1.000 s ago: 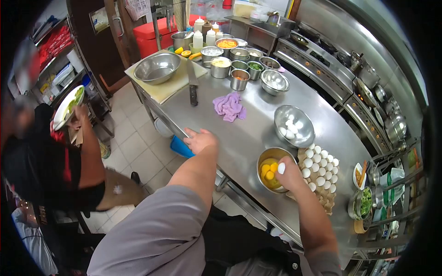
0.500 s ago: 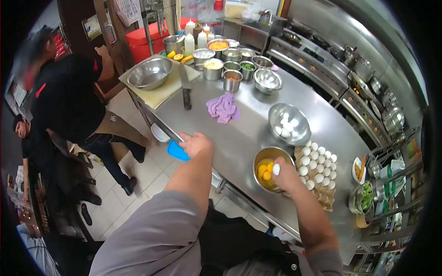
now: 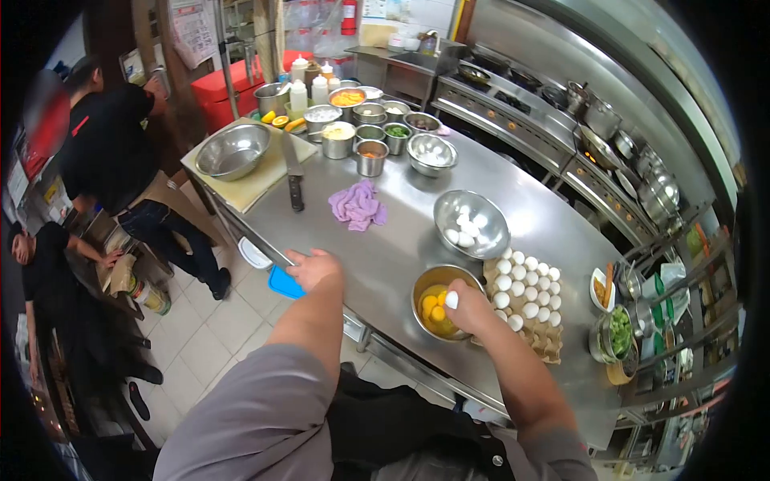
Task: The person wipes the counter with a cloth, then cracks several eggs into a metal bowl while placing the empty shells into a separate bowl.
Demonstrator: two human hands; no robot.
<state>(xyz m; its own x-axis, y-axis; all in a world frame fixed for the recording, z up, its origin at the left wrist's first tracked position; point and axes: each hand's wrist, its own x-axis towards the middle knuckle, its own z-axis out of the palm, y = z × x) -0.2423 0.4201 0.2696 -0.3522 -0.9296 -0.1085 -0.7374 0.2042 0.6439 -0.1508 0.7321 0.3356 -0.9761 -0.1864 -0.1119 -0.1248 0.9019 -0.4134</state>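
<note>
My right hand (image 3: 469, 309) holds a white egg (image 3: 451, 300) at the rim of a steel bowl (image 3: 419, 290) that contains several yolks (image 3: 434, 307). Just right of it lies a cardboard tray of white eggs (image 3: 525, 297). Behind the tray stands another steel bowl (image 3: 472, 224) with eggshells or eggs in it. My left hand (image 3: 313, 267) rests flat on the near left edge of the steel counter (image 3: 401, 248), fingers spread, holding nothing.
A purple cloth (image 3: 358, 204), a knife (image 3: 293, 180) and a large bowl (image 3: 233, 151) on a cutting board sit farther back, with several small ingredient tins (image 3: 370, 158) and squeeze bottles (image 3: 298, 94). Stoves run along the right. Two people in black stand at the left.
The view has shifted, so everything sits lower and more to the left. The person in black has walked away toward the back left. My hands keep their places.
</note>
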